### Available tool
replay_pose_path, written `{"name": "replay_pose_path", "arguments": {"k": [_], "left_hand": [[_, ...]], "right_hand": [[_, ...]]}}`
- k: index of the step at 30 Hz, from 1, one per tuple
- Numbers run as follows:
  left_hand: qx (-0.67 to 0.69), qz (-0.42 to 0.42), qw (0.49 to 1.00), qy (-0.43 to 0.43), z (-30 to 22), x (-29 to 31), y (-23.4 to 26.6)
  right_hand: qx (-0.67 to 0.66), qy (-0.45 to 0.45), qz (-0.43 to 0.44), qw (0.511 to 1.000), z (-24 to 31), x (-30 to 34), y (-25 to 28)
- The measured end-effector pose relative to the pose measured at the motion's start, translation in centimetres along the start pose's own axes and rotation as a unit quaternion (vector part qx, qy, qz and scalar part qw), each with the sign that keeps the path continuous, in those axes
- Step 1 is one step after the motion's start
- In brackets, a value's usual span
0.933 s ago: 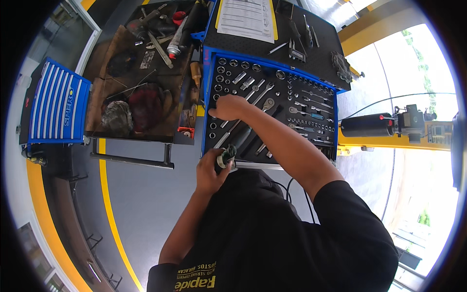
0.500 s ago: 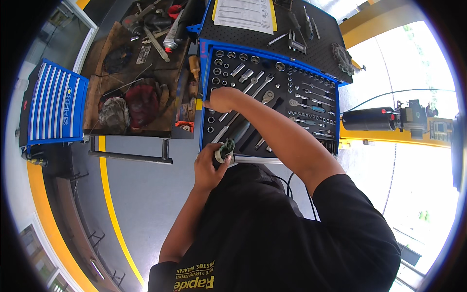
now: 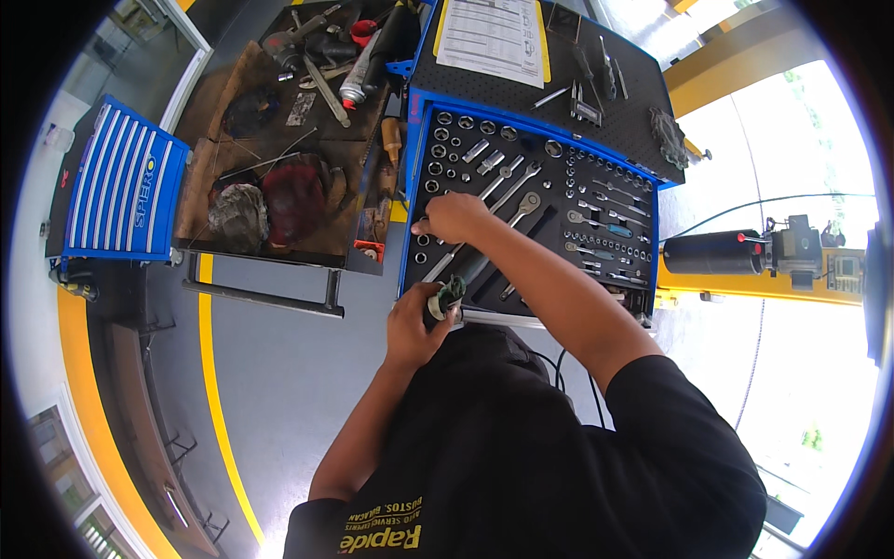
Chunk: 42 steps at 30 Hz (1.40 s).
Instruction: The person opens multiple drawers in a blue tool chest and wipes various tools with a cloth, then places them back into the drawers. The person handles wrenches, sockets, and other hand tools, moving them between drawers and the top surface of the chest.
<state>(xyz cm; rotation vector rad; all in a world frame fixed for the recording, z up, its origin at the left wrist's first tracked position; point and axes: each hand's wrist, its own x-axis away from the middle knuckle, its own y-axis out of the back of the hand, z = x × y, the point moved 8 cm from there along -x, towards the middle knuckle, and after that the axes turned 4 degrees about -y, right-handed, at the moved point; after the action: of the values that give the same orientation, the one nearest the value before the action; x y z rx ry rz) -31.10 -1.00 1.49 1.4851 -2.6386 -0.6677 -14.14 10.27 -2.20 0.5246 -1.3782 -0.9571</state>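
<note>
A blue tool trolley [image 3: 417,130] fills the upper middle of the view, its open drawer [image 3: 643,200] lined with dark foam and set with rows of sockets, wrenches and bits; beyond the fingers of both hands, on the trolley's black top, lies a printed sheet [image 3: 491,37] with a few loose hand tools to its right. To the left of the fingers stands a worn brown workbench [image 3: 223,149] cluttered with a red rag [image 3: 291,197], a grey rag [image 3: 237,214], a spray can [image 3: 358,79] and scattered tools, and farther left again a blue ribbed drawer cabinet [image 3: 116,182]. Below the fingers the grey floor [image 3: 279,373] carries a curved yellow line [image 3: 209,391]. Far to the right of the fingers a black cylinder [image 3: 712,252] rests on a yellow beam. The right hand [image 3: 449,217] reaches across into the drawer's left part, its fingers curled down onto the column of sockets [image 3: 430,186] there; whether they have closed on one I cannot tell, since the knuckles hide the tips. A long ratchet [image 3: 521,207] lies just to the right of those fingers, slanting away from them. The left hand [image 3: 414,326] hovers at the drawer's near edge, just below and left of the right wrist, its fingers wrapped tight around a small dark-green and silver part [image 3: 445,296], which sticks up out of the fist toward the drawer.
</note>
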Motion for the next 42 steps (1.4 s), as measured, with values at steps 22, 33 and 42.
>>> {"name": "replay_pose_path", "arguments": {"k": [22,33,42], "left_hand": [[0.001,-0.008,1.000,-0.001,0.1,0.4,-0.2],[-0.015,-0.005,1.000,-0.013,-0.2,0.4,0.2],[0.011,-0.014,0.999,0.050,0.2,0.2,0.1]], "right_hand": [[-0.166,0.096,-0.280,0.941,-2.1,0.3,6.6],[-0.092,0.095,-0.221,0.966,0.0,1.7,3.4],[-0.125,0.062,-0.215,0.967,-0.9,2.1,3.2]]}}
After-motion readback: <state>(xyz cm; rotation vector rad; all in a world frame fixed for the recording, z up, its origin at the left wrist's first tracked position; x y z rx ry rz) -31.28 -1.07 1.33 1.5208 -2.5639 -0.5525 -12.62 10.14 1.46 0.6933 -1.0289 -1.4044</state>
